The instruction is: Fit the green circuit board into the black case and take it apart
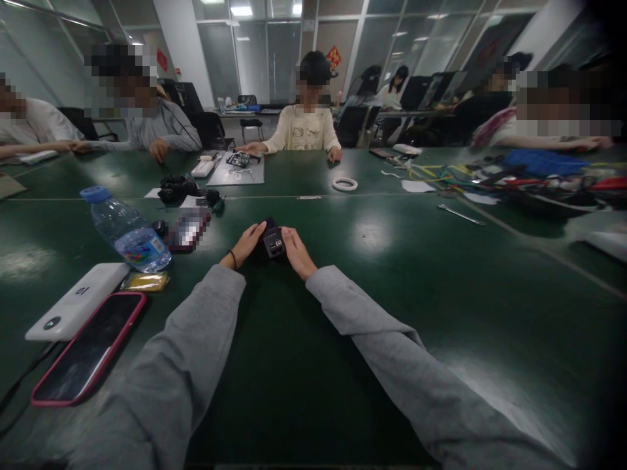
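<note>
Between my hands, just above or on the green table, is a small black box-shaped device [273,243] with ports and a small white marking on the face toward me. My left hand [246,245] grips its left side, thumb along the top edge; a dark band circles that wrist. On the other side, my right hand [296,252] presses its fingers against the right edge. The undersides of both hands are hidden, and I cannot tell whether the device touches the tabletop.
Left of my arms are a water bottle [128,232], a white power bank [78,301], a red-cased phone [91,349] and a yellow packet [145,281]. Farther off lie a tape roll [345,185], a wrench [460,215] and tangled cables [529,186]. Several people sit around the table [392,274].
</note>
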{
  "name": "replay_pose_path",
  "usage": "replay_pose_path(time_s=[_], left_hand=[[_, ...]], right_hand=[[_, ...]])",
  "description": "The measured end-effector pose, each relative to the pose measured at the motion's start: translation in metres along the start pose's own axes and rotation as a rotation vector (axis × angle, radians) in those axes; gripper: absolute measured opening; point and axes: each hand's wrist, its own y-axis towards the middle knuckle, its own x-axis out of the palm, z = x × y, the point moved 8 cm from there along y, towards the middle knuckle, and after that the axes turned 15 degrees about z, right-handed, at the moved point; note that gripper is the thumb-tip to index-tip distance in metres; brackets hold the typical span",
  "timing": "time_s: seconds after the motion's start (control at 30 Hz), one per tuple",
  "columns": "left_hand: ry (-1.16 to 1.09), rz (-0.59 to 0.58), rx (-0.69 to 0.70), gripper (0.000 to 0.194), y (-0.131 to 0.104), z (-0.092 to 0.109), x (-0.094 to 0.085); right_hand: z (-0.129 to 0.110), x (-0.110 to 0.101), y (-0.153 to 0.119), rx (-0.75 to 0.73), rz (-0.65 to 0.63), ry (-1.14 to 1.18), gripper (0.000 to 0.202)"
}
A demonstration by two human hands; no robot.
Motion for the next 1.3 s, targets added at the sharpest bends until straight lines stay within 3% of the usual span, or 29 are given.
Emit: replay_pose_path(time_s=[0.27, 0.43, 0.63, 0.8, 1.03, 1.2, 1.3], left_hand=[[-0.003, -0.010, -0.008, 0.043, -0.002, 0.001, 0.000], [-0.007, 0.004, -0.008, 0.043, -0.003, 0.003, -0.002], [-0.007, -0.012, 0.017, 0.045, 0.001, 0.000, 0.000], [0.011, 0.016, 0.074, 0.040, 0.003, 0.003, -0.001], [0.021, 0.010, 0.104, 0.047, 0.008, 0.001, -0.003], [-0.043, -0.082, 0.150, 0.051, 0.006, 0.007, -0.001], [-0.094, -0.163, 0.166, 0.056, -0.001, 0.015, 0.001]], right_hand=[[0.002, 0.004, 0.001, -0.006, -0.029, -0.001, 0.047], [0.005, 0.005, 0.004, -0.084, -0.028, -0.103, 0.065], [-0.001, 0.001, 0.002, -0.132, 0.018, -0.143, 0.060], [-0.020, -0.007, -0.002, -0.294, 0.106, -0.246, 0.051], [-0.035, -0.009, -0.008, -0.472, 0.168, -0.454, 0.076], [-0.041, 0.003, -0.013, -0.563, 0.038, -0.583, 0.074], [-0.041, -0.001, -0.011, -0.528, 0.060, -0.536, 0.072]])
